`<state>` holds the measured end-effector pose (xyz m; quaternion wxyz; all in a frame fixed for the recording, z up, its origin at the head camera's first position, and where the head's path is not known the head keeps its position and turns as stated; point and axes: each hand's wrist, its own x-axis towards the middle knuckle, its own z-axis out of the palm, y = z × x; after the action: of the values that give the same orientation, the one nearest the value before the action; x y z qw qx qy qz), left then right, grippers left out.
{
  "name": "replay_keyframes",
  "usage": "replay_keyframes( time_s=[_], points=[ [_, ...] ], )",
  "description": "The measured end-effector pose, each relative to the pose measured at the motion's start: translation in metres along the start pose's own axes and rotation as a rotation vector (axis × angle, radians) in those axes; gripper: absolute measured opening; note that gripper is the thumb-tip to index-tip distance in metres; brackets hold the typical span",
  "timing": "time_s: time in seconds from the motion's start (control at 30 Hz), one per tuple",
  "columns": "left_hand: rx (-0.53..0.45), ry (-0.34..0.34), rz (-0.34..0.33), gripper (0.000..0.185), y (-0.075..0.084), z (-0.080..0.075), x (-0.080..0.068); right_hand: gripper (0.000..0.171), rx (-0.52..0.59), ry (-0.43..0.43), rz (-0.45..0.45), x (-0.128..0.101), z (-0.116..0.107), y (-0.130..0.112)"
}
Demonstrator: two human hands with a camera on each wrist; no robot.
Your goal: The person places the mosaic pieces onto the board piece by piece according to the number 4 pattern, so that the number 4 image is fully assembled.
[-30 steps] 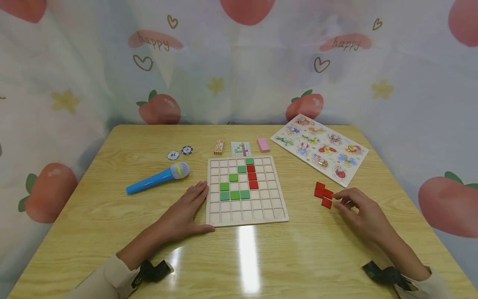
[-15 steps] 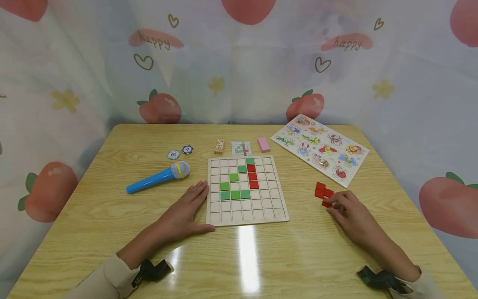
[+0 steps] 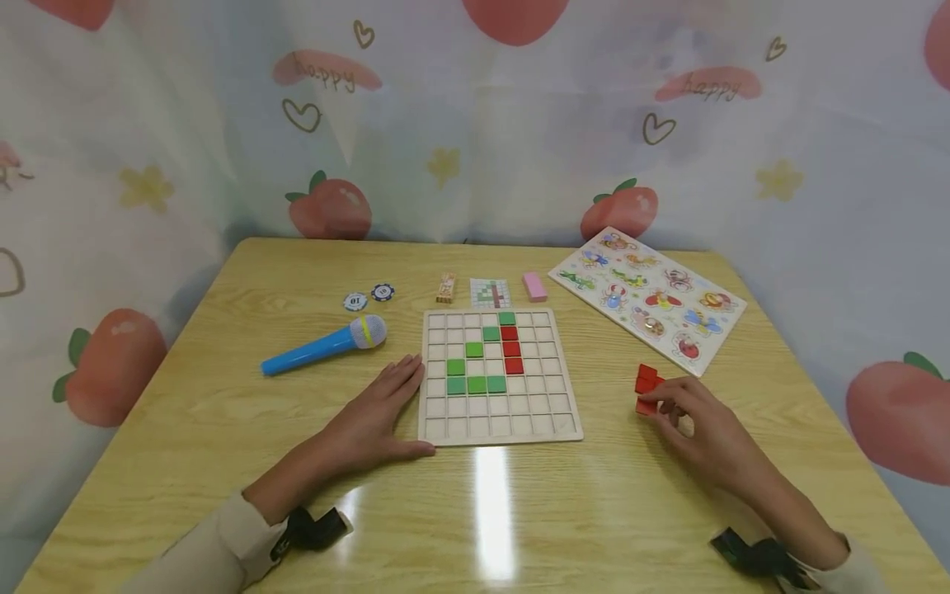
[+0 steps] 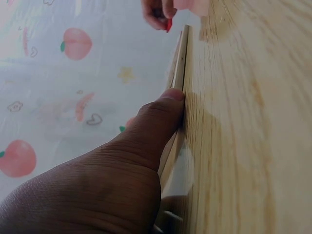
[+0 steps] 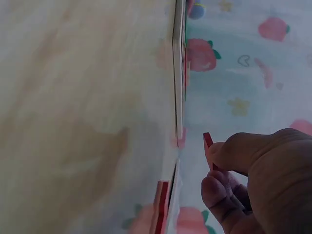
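Observation:
A square wooden grid board [image 3: 475,422] lies on the table, with several green tiles [image 3: 477,385] and a column of red tiles [image 3: 512,349] in its cells. My left hand [image 3: 367,425] rests at the board's left side, fingers extended against the edge; its thumb [image 4: 161,114] touches the near edge in the left wrist view. To the right of the board, my right hand [image 3: 708,429] pinches a red tile [image 5: 208,146] between thumb and fingers, raised off the table in the right wrist view. Other red tiles [image 3: 645,378] lie just beyond it, partly hidden by the fingers.
Behind the board lie a small pattern card [image 3: 491,293], a pink block [image 3: 534,286] and a small patterned box [image 3: 445,288]. A toy microphone [image 3: 319,349] and two poker chips [image 3: 355,301] are at left. An insect puzzle board [image 3: 653,297] lies back right.
My right hand has moved left to the loose red tiles and picked one up. My left hand stays at the board. The head view has shifted slightly.

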<state>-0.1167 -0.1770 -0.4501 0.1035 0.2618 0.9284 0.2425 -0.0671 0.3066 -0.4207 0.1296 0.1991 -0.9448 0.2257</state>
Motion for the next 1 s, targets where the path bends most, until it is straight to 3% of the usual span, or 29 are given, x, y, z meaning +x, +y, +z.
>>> replay_keyframes(
  time_s=[0.17, 0.27, 0.53, 0.8, 1.0],
  points=[
    [-0.004, -0.007, -0.004, 0.125, 0.001, -0.003, 0.0, 0.04, 0.054, -0.02, -0.147, 0.029, 0.006, -0.023],
    [-0.007, -0.011, -0.005, 0.125, 0.0, -0.004, -0.001, 0.034, 0.093, -0.078, -0.197, 0.052, 0.015, -0.037],
    [-0.01, -0.023, -0.007, 0.125, 0.002, -0.003, -0.001, 0.023, 0.129, -0.348, -0.153, 0.101, 0.043, -0.072],
    [-0.004, -0.041, -0.018, 0.126, 0.005, -0.002, 0.001, 0.013, 0.141, -0.408, -0.171, 0.118, 0.068, -0.081],
    [0.0, -0.028, -0.016, 0.125, 0.003, -0.003, 0.0, 0.012, 0.107, -0.407, -0.214, 0.126, 0.074, -0.081]
  ],
)
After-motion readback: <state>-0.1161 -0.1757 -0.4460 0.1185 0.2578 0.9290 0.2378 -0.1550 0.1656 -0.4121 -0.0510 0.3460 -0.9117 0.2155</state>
